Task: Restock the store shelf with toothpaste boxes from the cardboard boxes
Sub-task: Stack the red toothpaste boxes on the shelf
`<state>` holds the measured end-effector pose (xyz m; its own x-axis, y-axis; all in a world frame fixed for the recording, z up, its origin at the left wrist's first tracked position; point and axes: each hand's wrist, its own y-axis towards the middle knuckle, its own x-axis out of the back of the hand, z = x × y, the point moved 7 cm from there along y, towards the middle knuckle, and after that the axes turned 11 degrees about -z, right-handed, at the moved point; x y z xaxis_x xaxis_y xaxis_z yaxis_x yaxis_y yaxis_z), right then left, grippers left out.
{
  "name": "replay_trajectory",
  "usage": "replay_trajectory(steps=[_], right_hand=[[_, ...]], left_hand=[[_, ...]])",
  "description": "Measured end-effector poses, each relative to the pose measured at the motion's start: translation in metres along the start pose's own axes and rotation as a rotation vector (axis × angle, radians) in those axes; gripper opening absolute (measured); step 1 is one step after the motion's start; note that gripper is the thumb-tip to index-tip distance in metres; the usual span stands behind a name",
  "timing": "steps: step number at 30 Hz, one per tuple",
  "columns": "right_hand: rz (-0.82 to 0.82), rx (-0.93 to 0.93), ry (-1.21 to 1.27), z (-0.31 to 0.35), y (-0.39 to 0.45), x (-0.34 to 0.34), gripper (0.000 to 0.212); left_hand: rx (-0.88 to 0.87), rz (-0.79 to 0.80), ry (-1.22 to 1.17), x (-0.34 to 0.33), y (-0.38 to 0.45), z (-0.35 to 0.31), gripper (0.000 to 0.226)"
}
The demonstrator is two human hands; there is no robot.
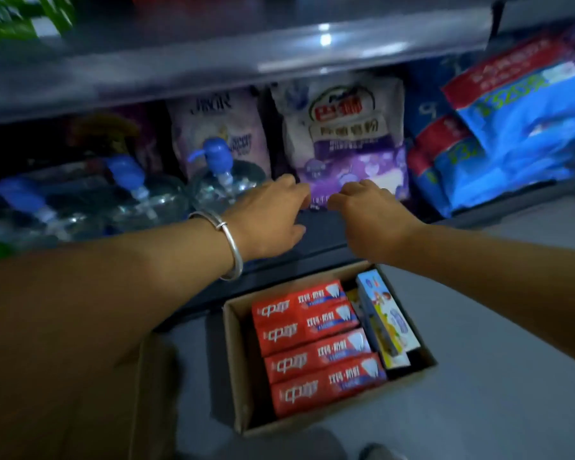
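Dimly, cardboard box point(243, 376) sits on grey floor point(495, 376) below shelf point(329, 240).

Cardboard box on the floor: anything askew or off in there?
In the cardboard box, four red toothpaste boxes lie flat in a neat stack; the light-blue carton beside them stands on edge, tilted, lying crosswise to them.

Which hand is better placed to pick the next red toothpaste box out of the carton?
Probably the right hand: its forearm passes directly over the cardboard carton, nearer the red toothpaste boxes. The left hand sits further left. Both look empty at the purple bag.
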<state>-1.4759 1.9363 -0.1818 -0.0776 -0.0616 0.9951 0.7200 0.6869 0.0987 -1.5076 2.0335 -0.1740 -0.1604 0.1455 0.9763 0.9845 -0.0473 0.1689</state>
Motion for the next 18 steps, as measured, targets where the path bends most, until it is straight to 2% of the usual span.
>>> replay_trajectory(steps=[5,9,13,18], right_hand=[[0.097,0.01,0.057,-0.005,-0.011,-0.076,0.044],[0.168,0.062,0.088,0.001,-0.022,-0.131,0.034],[0.326,0.129,0.051,0.009,-0.035,-0.182,0.043],[0.387,0.185,0.029,0.019,-0.039,-0.217,0.055]], left_hand=[[0.007,0.138,-0.046,-0.077,-0.023,0.0,0.035],[0.033,0.245,-0.067,-0.128,-0.041,0.003,0.033],[0.053,0.334,-0.049,-0.165,-0.054,0.009,0.041],[0.066,0.375,-0.038,-0.188,-0.06,0.014,0.045]])
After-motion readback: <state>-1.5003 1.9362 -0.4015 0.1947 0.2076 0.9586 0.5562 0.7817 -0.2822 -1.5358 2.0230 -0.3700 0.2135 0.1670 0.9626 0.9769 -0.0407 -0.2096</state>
